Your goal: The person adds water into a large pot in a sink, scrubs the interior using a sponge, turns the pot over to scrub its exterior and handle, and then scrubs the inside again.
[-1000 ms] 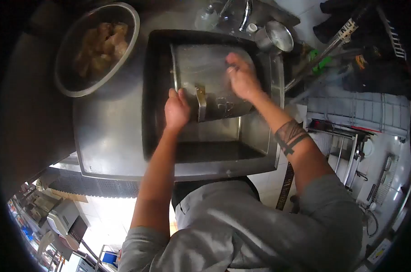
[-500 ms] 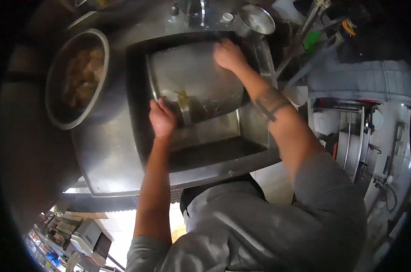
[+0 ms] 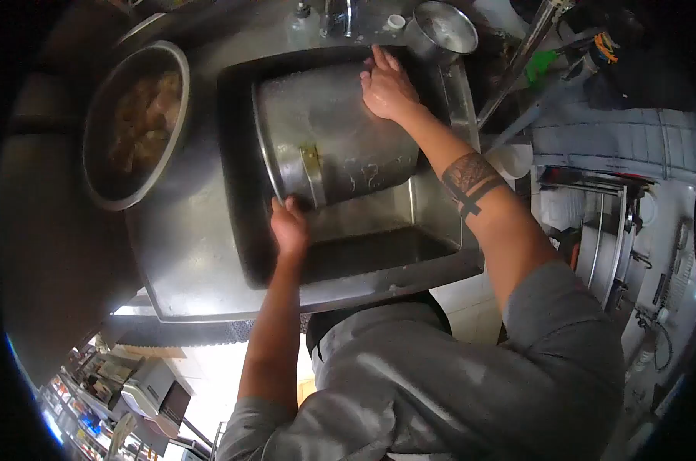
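Note:
A large metal stockpot [image 3: 336, 119] lies tilted on its side in the sink [image 3: 236, 169], its rim to the left. A handle strap with a yellowish smear shows on its near side, and wet streaks run down its wall. My left hand [image 3: 289, 229] is closed on the pot's rim at the near left, fingers partly hidden. Toward the far right end of the pot, my right hand [image 3: 389, 88] rests on the metal wall with its fingers stretched and apart.
On the counter at left stands a big metal bowl [image 3: 182, 115] holding pale chunks of food [image 3: 148, 115]. A faucet [image 3: 340, 17], a soap bottle [image 3: 302, 27], a white cap [image 3: 396, 21] and a small metal pot [image 3: 440, 32] sit behind the sink.
My right hand has opened from a curled shape to stretched fingers on the pot. My left hand is slightly lower and further right along the rim. The view has shifted a little.

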Tool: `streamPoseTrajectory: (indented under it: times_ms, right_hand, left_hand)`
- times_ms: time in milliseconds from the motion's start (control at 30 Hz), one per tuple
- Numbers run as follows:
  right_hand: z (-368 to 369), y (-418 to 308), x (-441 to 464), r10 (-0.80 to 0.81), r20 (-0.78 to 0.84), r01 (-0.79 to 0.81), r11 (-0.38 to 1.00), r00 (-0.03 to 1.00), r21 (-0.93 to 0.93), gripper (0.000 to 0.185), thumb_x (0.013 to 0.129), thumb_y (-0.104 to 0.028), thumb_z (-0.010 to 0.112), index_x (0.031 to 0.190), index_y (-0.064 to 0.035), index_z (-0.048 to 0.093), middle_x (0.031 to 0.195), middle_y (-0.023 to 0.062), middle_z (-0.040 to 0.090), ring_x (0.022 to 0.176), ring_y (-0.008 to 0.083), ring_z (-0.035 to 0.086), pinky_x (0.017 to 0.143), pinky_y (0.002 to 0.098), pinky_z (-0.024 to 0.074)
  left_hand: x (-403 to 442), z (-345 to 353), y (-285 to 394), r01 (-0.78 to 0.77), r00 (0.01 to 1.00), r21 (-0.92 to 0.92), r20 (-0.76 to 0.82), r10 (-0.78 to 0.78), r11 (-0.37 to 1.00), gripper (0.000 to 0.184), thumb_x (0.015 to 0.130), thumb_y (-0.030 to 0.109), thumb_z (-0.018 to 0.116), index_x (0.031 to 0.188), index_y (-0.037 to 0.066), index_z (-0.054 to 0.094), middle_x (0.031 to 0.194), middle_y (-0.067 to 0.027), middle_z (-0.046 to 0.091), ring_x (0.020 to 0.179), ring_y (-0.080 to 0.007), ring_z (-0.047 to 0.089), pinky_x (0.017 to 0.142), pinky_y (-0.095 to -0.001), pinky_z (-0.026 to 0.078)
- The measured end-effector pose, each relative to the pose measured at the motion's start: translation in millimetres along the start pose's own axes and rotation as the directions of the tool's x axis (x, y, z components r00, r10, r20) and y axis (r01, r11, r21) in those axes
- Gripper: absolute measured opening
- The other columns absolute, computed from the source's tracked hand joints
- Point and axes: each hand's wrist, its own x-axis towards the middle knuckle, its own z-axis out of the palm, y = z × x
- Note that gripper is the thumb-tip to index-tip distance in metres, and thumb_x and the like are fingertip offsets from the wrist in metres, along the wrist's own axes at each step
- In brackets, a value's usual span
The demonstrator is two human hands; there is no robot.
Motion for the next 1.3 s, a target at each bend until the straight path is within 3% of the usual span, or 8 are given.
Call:
streamPoseTrajectory:
  times_ms: [100, 300, 533, 700, 800, 933, 1133, 1300]
  right_hand:
    - [-26, -50, -31, -0.002, 0.078, -0.027, 0.93, 0.997, 0.366, 0.049, 0.104, -0.025, 0.049, 0.147, 0.0002, 0.048, 0.16, 0.0195, 0.039, 0.149, 0.0363, 0.035, 0.123, 0.0468, 0.0267]
    - [-23, -71, -137, -0.161, -0.148, 0.194, 0.949, 0.976, 0.249, 0.05, 0.102, -0.024, 0.053, 0.145, 0.0005, 0.049, 0.16, 0.0172, 0.04, 0.149, 0.0356, 0.035, 0.122, 0.0508, 0.0293]
    - [-17, -7, 0, 0.118, 0.065, -0.126, 0.981, 0.991, 0.146, 0.055, 0.109, -0.037, 0.034, 0.137, 0.0037, 0.057, 0.145, 0.0237, 0.056, 0.14, 0.0379, 0.046, 0.122, 0.0503, 0.0282]
    - [-22, -73, -134, -0.029, -0.083, 0.05, 0.965, 0.996, 0.257, 0.06, 0.104, -0.024, 0.049, 0.157, 0.0007, 0.033, 0.165, 0.0186, 0.031, 0.154, 0.0367, 0.024, 0.126, 0.0532, 0.0179]
    - [-25, -63, -116, -0.073, -0.091, 0.09, 0.976, 0.993, 0.199, 0.063, 0.103, -0.027, 0.052, 0.157, -0.0001, 0.032, 0.165, 0.0198, 0.029, 0.154, 0.0364, 0.025, 0.126, 0.0526, 0.0186]
    - [-29, -80, -120, 0.008, -0.093, 0.009, 0.983, 0.996, 0.184, 0.062, 0.103, -0.026, 0.052, 0.156, -0.0001, 0.034, 0.165, 0.0192, 0.03, 0.154, 0.0362, 0.025, 0.126, 0.0518, 0.0192]
    - [-18, -39, -86, 0.014, -0.194, 0.026, 0.979, 0.981, 0.202, 0.048, 0.105, -0.026, 0.045, 0.145, 0.0004, 0.051, 0.158, 0.0189, 0.043, 0.147, 0.0359, 0.039, 0.122, 0.0507, 0.0286]
    - [-40, -18, 31, 0.216, 0.332, -0.28, 0.947, 0.918, 0.158, 0.053, 0.108, -0.034, 0.035, 0.135, 0.0035, 0.061, 0.143, 0.0206, 0.059, 0.141, 0.0346, 0.048, 0.12, 0.0476, 0.0326]
  left_hand:
    - [22, -11, 42, -0.059, 0.997, 0.012, -0.045, 0.059, 0.998, 0.032, 0.106, 0.026, 0.053, 0.101, -0.005, 0.057, 0.082, -0.0331, 0.064, 0.082, -0.0548, 0.062, 0.069, -0.0577, 0.048]
    - [96, -34, 123, -0.095, 0.995, 0.173, -0.022, 0.1, 0.98, 0.038, 0.107, 0.029, 0.05, 0.089, -0.003, 0.059, 0.078, -0.0323, 0.065, 0.079, -0.0532, 0.065, 0.065, -0.0553, 0.049]
    - [100, -32, 139, -0.094, 0.993, 0.233, -0.04, 0.107, 0.968, 0.043, 0.107, 0.035, 0.048, 0.089, -0.002, 0.059, 0.081, -0.0327, 0.065, 0.083, -0.0538, 0.064, 0.071, -0.0599, 0.048]
    - [103, -40, 130, -0.034, 0.999, 0.334, 0.028, 0.026, 0.942, 0.031, 0.105, 0.027, 0.053, 0.109, -0.003, 0.058, 0.091, -0.0312, 0.068, 0.087, -0.0528, 0.065, 0.077, -0.0578, 0.051]
    - [105, -35, 134, -0.68, 0.558, 0.45, -0.196, 0.807, 0.579, 0.049, 0.099, 0.01, 0.063, 0.141, -0.006, 0.043, 0.12, -0.023, 0.066, 0.092, -0.0394, 0.07, 0.082, -0.045, 0.055]
    - [107, -8, 177, -0.208, 0.974, -0.213, 0.047, 0.222, 0.955, 0.032, 0.104, 0.02, 0.059, 0.123, -0.006, 0.056, 0.091, -0.0223, 0.073, 0.08, -0.0313, 0.074, 0.071, -0.0388, 0.057]
    - [126, 18, 167, -0.396, 0.915, 0.119, -0.031, 0.402, 0.91, 0.028, 0.103, 0.025, 0.056, 0.091, 0.0, 0.055, 0.068, -0.0267, 0.064, 0.063, -0.0448, 0.066, 0.055, -0.0527, 0.05]
    - [115, 32, 178, -0.35, 0.908, 0.193, -0.169, 0.382, 0.917, 0.024, 0.1, 0.023, 0.061, 0.1, -0.001, 0.064, 0.072, -0.0249, 0.067, 0.065, -0.0457, 0.066, 0.057, -0.0523, 0.05]
